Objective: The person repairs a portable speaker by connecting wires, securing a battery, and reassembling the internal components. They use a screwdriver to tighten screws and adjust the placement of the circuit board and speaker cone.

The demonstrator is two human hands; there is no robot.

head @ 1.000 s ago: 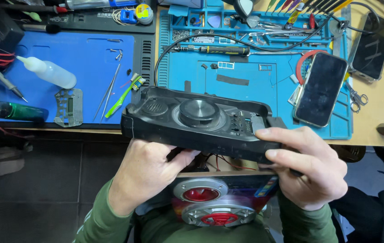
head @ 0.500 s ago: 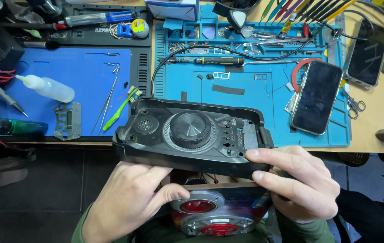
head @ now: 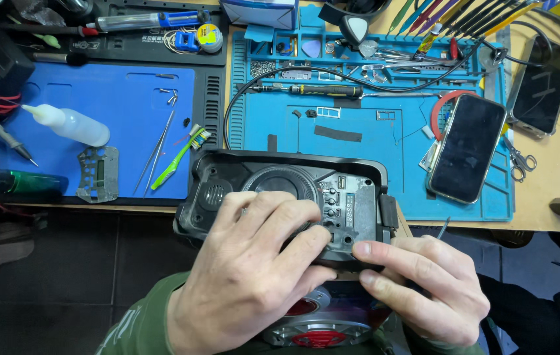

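Left to right: glue bottle, tweezers and green brush lie on the blue mat, off to the side but within reach. Black speaker panel sits at the worktop edge, over my lap, so both hands can brace it. My left hand lies palm-down, fingers spread over the round grille, pressing. My right hand pinches the panel's near right edge, thumb on top. Speaker body with red trim sits below, between my arms. Phone lies face-up on the teal mat.
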